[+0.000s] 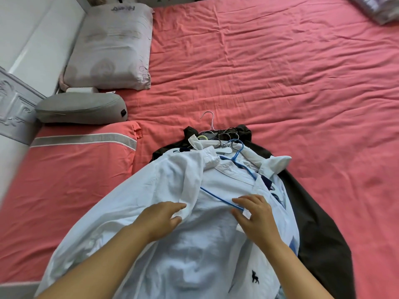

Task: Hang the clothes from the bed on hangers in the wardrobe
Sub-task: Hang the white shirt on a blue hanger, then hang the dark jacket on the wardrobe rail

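Note:
A pale blue shirt (194,244) lies on top of a pile of clothes on the pink bed (280,83). A blue wire hanger (235,154) sits inside its collar, with one arm running across the chest. My left hand (162,216) pinches a fold of the shirt's front edge. My right hand (254,214) lies on the shirt over the hanger's lower arm, thumb and fingers around the wire and a placket edge. Under the shirt are a dark olive garment (319,244) and several more hangers (220,137), one pink (209,119).
A grey-white pillow (112,46) and a grey cushion (82,108) sit at the bed's head on the left. A folded pink blanket (64,180) lies left of the pile. A purple bundle (375,7) occupies the far right corner. The wardrobe is out of view.

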`<state>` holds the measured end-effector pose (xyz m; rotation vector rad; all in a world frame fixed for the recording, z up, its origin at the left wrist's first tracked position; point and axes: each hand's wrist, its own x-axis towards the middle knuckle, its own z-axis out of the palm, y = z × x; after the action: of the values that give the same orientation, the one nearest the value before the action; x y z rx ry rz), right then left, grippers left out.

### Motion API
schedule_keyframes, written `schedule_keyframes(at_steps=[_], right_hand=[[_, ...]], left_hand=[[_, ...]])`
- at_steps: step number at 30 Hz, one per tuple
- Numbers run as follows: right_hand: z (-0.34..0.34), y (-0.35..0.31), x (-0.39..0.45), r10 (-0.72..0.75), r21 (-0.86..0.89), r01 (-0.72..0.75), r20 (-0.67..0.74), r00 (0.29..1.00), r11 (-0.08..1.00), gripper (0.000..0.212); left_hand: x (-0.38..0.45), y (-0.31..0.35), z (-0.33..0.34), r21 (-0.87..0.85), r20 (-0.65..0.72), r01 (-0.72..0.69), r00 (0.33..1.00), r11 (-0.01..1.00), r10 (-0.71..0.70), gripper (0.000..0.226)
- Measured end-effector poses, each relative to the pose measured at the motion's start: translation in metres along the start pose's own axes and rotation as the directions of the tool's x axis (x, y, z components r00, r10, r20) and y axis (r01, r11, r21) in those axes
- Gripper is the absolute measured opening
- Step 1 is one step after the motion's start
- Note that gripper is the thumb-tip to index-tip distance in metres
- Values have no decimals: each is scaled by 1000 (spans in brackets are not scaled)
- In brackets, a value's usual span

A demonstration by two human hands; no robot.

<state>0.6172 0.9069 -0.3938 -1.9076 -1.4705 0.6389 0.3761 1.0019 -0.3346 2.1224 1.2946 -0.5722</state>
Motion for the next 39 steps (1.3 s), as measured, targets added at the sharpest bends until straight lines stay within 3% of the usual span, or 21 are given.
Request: schedule_keyframes(at_steps=[6,14,18,22,25,29,33,39], right_hand=[[-8,-59,-19,-41,56,38,51,998,998,21],[18,-176,-84,-257,108,241,179,949,964,21],[45,-243,-138,-357,120,337,291,888,934,21],[79,-318,-216,-489,154,469,405,773,870,21],[107,-369,-290,-578,213,552,484,657,806,20],[149,-432,-399,-700,377,625,581,415,683,25],[177,-482,-494,-749,510,631,637,179,584,44],[203,-540,-614,-782,697,595,598,-176,400,43]], left_hand=[[-76,-1,-5,-135,-157,-11,987,991,-11,38],[-233,-54,47,-398,-271,139,926,907,-261,37],[-333,-92,94,-450,-310,268,848,852,-430,39],[-451,-123,156,-561,-340,337,739,756,-581,39],[-536,-133,211,-648,-336,374,641,663,-690,39],[-646,-133,291,-721,-285,455,493,522,-822,38],[-735,-124,358,-816,-187,486,291,314,-938,36],[-833,-93,435,-924,-59,380,-24,45,-998,38]])
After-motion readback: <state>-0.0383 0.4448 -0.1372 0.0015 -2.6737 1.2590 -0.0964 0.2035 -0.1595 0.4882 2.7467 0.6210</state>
